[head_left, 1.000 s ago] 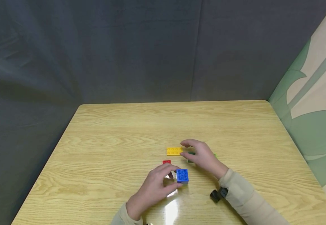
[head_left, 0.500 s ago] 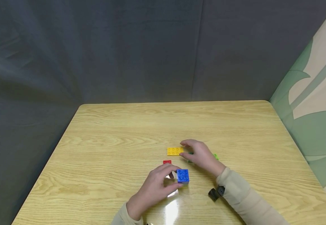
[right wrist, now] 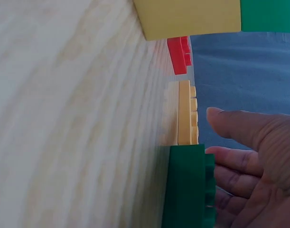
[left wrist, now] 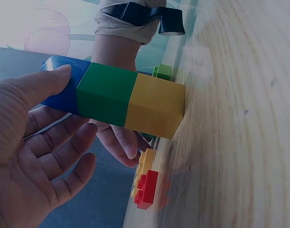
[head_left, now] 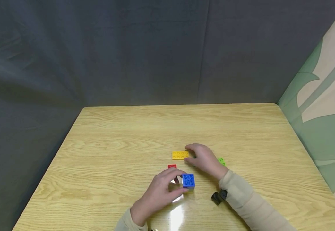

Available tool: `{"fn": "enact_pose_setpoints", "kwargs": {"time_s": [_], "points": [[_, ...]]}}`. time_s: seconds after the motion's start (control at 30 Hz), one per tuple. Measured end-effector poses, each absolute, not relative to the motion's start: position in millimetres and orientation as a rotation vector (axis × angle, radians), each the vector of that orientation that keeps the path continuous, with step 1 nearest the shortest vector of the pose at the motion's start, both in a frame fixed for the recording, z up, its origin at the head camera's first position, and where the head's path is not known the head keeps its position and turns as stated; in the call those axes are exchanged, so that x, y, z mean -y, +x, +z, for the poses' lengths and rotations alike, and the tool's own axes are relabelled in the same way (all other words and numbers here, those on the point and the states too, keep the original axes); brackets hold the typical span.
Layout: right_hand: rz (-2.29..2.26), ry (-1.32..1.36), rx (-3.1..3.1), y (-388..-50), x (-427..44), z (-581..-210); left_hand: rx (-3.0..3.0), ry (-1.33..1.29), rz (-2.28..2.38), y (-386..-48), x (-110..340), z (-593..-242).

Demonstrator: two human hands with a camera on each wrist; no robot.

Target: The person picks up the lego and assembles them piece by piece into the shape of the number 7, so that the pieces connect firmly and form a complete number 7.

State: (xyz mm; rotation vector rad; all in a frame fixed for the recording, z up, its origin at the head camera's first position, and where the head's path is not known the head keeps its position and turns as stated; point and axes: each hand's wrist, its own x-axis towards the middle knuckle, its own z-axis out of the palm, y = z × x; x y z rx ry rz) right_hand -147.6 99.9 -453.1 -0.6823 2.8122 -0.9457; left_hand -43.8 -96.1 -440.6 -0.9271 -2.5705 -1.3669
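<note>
With thumb and fingertips my left hand [head_left: 160, 192] pinches the blue brick [head_left: 188, 180] on top of an upright stack. Below it, in the left wrist view, come a green brick [left wrist: 107, 94] and a yellow brick [left wrist: 156, 105]; whether the stack touches the table, I cannot tell. My right hand [head_left: 206, 161] hovers over a dark green brick [right wrist: 185, 187], thumb and fingers apart, gripping nothing. A flat yellow brick [head_left: 180, 155] with two rows of studs lies at its fingertips. In the head view the right hand mostly hides the dark green brick.
A red brick [head_left: 172, 166] lies just behind the left hand, partly covered by it. Beyond the right wrist sits a light green brick [head_left: 221, 161]. A black camera [head_left: 216, 198] is strapped on the right wrist. A dark curtain [head_left: 144, 57] hangs behind the wooden table [head_left: 112, 128].
My right hand and forearm have drifted slightly left, covering more of the dark green brick and baring more of the light green one. The left hand still holds the stack in place.
</note>
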Motion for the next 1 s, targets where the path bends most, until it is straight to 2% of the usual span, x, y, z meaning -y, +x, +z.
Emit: {"fn": "enact_pose_setpoints", "kwargs": {"time_s": [1.0], "points": [[-0.775, -0.764, -2.878, -153.3, -94.3, -459.0, 2.593, -0.906, -1.388, -43.5, 96.6, -441.4]]}}
